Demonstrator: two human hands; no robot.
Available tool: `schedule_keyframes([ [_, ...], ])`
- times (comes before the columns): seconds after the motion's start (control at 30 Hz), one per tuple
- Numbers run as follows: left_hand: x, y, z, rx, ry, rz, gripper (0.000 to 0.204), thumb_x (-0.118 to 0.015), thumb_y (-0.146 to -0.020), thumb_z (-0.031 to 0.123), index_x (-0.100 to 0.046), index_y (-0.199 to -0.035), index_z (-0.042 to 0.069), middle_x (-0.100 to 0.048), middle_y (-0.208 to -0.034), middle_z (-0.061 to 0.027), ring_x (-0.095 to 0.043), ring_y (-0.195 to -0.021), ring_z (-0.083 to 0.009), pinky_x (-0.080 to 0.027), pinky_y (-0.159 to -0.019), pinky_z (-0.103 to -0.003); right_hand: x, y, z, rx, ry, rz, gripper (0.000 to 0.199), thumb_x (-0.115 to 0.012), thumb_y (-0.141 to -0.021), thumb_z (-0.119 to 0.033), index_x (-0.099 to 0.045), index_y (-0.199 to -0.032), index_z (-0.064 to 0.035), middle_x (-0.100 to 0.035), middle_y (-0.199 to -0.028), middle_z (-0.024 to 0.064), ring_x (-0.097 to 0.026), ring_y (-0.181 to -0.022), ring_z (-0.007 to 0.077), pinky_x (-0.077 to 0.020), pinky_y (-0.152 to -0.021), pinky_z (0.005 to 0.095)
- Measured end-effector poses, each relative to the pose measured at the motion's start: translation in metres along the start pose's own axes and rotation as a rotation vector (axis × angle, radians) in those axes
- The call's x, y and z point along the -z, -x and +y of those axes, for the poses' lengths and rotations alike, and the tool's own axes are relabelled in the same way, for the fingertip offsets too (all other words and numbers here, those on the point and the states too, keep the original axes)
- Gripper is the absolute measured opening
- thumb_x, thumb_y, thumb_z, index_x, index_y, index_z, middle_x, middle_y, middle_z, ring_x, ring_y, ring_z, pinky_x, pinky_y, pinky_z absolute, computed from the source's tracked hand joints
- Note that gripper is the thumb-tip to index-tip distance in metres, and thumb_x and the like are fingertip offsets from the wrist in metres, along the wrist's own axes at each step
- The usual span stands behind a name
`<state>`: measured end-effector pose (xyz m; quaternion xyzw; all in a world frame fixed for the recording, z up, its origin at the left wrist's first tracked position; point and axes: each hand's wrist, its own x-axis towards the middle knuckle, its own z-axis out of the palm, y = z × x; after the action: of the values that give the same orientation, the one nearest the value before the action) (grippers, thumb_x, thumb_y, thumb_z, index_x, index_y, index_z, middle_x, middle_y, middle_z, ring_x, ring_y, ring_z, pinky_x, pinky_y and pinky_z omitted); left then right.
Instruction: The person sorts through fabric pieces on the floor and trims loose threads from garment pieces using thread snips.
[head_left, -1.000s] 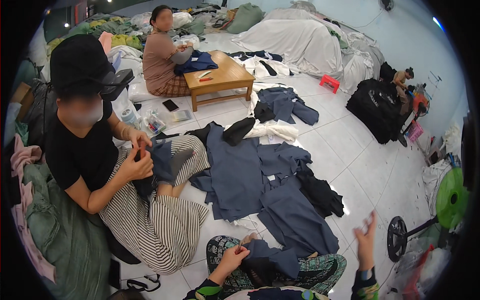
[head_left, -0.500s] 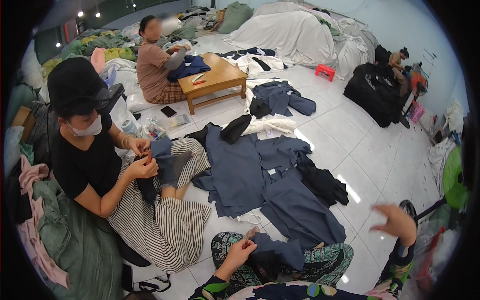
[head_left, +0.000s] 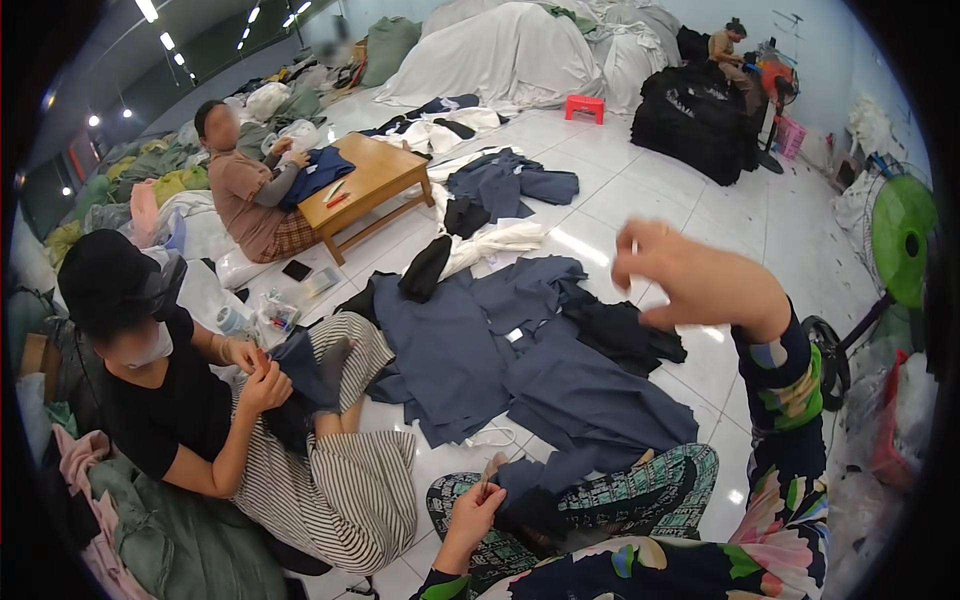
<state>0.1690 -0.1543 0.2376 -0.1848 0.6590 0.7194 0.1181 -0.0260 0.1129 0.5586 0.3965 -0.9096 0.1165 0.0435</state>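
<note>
My left hand point(head_left: 472, 518) is closed at the edge of a blue-grey cloth piece point(head_left: 545, 478) lying over my lap, with thumb and forefinger pinched together. Something small and thin shows at the fingertips; its kind is unclear. Black fabric point(head_left: 530, 512) hangs beneath that piece. Raised well above the floor to the right, my right hand point(head_left: 695, 280) has bent fingers, the thumb standing apart from them. No object shows in it. Ahead of my knees lie several blue-grey garments point(head_left: 440, 350) spread on the tiles, with a black garment point(head_left: 625, 335) beside them.
A masked co-worker point(head_left: 170, 400) sits close on my left, handling dark cloth. Another person point(head_left: 245, 185) sits at a low wooden table point(head_left: 385, 165). A green fan point(head_left: 905, 240) stands at right, a red stool point(head_left: 584, 108) farther off, near a black heap point(head_left: 690, 120).
My right hand has risen and moved left and away from me, over the floor garments. My left hand stays pinched at the cloth. The whole view has shifted.
</note>
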Motion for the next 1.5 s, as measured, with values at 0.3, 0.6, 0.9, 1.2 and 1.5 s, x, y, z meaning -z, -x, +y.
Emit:
schedule_keyframes([
  [0.3, -0.006, -0.011, 0.012, 0.019, -0.02, -0.002, 0.012, -0.063, -0.088, 0.014, -0.059, -0.089, 0.003, -0.051, -0.067, 0.0035, -0.043, -0.05, -0.0046, -0.034, -0.046, -0.019, 0.041, -0.087, -0.014, 0.389, 0.439, 0.906, 0.046, -0.07, -0.071, -0.011, -0.053, -0.113, -0.0034, -0.048, -0.119, 0.0188, -0.053, -0.102, 0.0303, -0.0447, -0.083, 0.0367],
  [0.6, 0.013, 0.004, 0.038, 0.053, 0.023, 0.002, 0.01, -0.064, -0.086, 0.012, -0.058, -0.089, 0.003, -0.052, -0.066, 0.0044, -0.041, -0.049, -0.0024, -0.032, -0.044, -0.019, -0.124, 0.082, 0.075, -0.279, 0.038, -0.235, 0.021, -0.058, -0.079, -0.019, -0.058, -0.095, -0.0042, -0.059, -0.085, 0.0175, -0.059, -0.08, 0.0343, -0.0477, -0.069, 0.0432],
  [0.9, 0.022, -0.015, 0.04, 0.135, 0.095, -0.091, 0.008, -0.063, -0.087, 0.007, -0.058, -0.089, 0.002, -0.051, -0.069, 0.0054, -0.041, -0.056, -0.001, -0.031, -0.049, -0.016, -0.276, 0.363, -0.089, -0.688, -0.572, -0.422, 0.03, -0.066, -0.074, -0.02, -0.064, -0.103, -0.0132, -0.059, -0.11, 0.0058, -0.053, -0.106, 0.0261, -0.0392, -0.087, 0.0427],
  [1.2, -0.003, -0.008, 0.027, -0.033, -0.032, -0.252, 0.012, -0.062, -0.088, 0.012, -0.058, -0.091, 0.001, -0.055, -0.075, 0.0052, -0.046, -0.066, -0.0015, -0.037, -0.058, -0.017, -0.29, 0.4, -0.114, -0.609, -0.362, -0.2, 0.024, -0.064, -0.075, -0.022, -0.063, -0.096, -0.01, -0.055, -0.087, 0.0103, -0.052, -0.087, 0.0281, -0.0371, -0.08, 0.0414],
  [1.5, -0.03, 0.028, 0.024, -0.087, -0.134, -0.2, 0.016, -0.063, -0.089, 0.018, -0.06, -0.091, 0.003, -0.051, -0.069, 0.0063, -0.042, -0.061, -0.0006, -0.033, -0.053, -0.017, -0.277, 0.368, -0.094, -0.914, -0.835, -0.097, 0.028, -0.058, -0.08, -0.029, -0.066, -0.094, -0.0071, -0.061, -0.079, 0.0148, -0.059, -0.072, 0.0288, -0.0445, -0.063, 0.0428],
])
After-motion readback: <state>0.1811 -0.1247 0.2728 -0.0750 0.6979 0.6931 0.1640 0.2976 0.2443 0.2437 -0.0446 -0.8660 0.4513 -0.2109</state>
